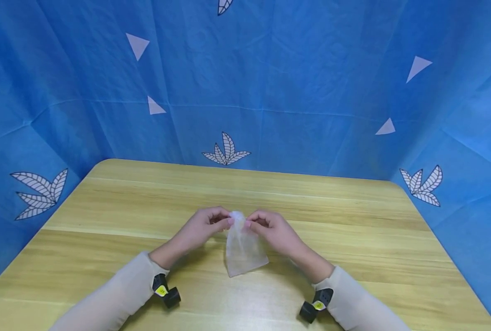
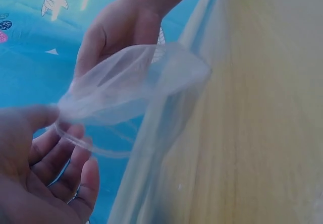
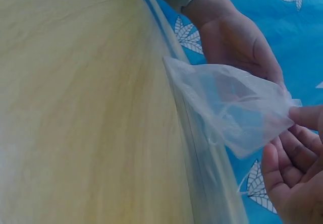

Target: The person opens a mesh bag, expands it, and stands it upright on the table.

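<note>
A sheer white mesh drawstring pouch hangs above the table from its gathered top, its wide bottom toward the person. My left hand pinches one side of the gathered top between thumb and fingers. On the opposite side, my right hand pinches the same top. In the left wrist view the pouch is see-through, and a thin cord loops below it near the left hand. The right wrist view shows the pouch spread out from the fingertips of the right hand. Nothing shows inside it.
A light wood-grain table lies under both hands. Behind it and at both sides hangs a blue cloth with leaf and triangle prints. Small black wrist cameras sit on the left cuff and right cuff.
</note>
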`<action>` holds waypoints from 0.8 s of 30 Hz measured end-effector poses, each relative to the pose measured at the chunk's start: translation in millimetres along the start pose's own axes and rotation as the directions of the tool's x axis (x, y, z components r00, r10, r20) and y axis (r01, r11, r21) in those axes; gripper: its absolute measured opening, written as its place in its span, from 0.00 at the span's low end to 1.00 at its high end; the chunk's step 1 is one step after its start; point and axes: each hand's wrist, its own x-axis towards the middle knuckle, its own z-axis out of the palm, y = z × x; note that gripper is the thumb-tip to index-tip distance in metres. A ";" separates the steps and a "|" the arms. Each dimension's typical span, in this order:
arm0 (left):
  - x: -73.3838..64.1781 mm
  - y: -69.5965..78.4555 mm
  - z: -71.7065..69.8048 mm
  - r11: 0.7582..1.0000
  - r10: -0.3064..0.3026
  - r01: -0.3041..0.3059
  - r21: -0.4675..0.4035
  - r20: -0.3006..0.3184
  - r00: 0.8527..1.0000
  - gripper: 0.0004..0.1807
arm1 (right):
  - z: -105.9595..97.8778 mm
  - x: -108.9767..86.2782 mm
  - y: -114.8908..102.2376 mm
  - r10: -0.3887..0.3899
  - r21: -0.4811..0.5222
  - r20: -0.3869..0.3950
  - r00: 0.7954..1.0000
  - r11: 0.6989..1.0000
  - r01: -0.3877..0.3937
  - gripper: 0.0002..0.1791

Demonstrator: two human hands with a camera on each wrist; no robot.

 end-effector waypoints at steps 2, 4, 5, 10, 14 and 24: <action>1.1 -1.0 1.4 1.000 -0.006 0.007 0.019 -0.029 1.000 0.12 | -1.6 1.0 0.4 0.026 0.015 -0.012 1.000 1.000 -0.026 0.07; 1.8 -1.6 2.5 0.999 -0.012 0.015 0.032 -0.073 0.997 0.11 | -3.3 2.5 1.4 0.050 0.050 -0.032 0.998 0.998 -0.049 0.08; 2.1 -1.7 3.0 0.999 -0.010 0.014 0.038 -0.097 0.995 0.10 | -4.0 3.6 2.3 0.059 0.072 -0.043 0.997 0.996 -0.056 0.09; 6.5 -3.3 7.6 0.998 0.033 -0.026 0.050 -0.148 0.988 0.07 | -7.7 8.8 10.6 0.118 0.221 -0.084 0.990 0.971 -0.097 0.11; 13.8 -8.9 12.9 0.998 0.033 -0.028 0.051 -0.109 0.993 0.09 | -10.5 10.9 18.0 0.177 0.315 -0.094 0.980 0.939 -0.139 0.12; 45.6 -20.3 35.1 0.985 -0.024 0.025 -0.170 0.005 1.000 0.14 | -11.4 14.5 40.1 0.221 0.504 -0.123 0.967 0.854 -0.131 0.11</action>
